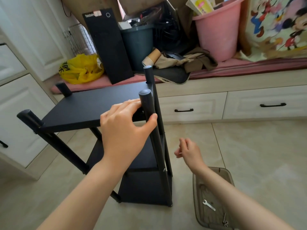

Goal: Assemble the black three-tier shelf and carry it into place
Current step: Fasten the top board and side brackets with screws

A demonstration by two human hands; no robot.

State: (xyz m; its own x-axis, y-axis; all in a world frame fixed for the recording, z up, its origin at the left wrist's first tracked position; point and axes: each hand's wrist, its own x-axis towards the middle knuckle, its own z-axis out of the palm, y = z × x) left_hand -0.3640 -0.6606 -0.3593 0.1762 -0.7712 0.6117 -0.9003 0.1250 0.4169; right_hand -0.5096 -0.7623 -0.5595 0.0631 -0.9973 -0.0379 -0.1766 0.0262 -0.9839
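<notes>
My left hand (123, 128) grips the shelf (93, 105) by its near corner post (147, 103); my right hand (187, 151) hangs loosely curled over open floor tiles (249, 155).

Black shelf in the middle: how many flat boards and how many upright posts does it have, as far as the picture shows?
Flat boards: 3
Upright posts: 4
Total: 7 parts of the black shelf
</notes>
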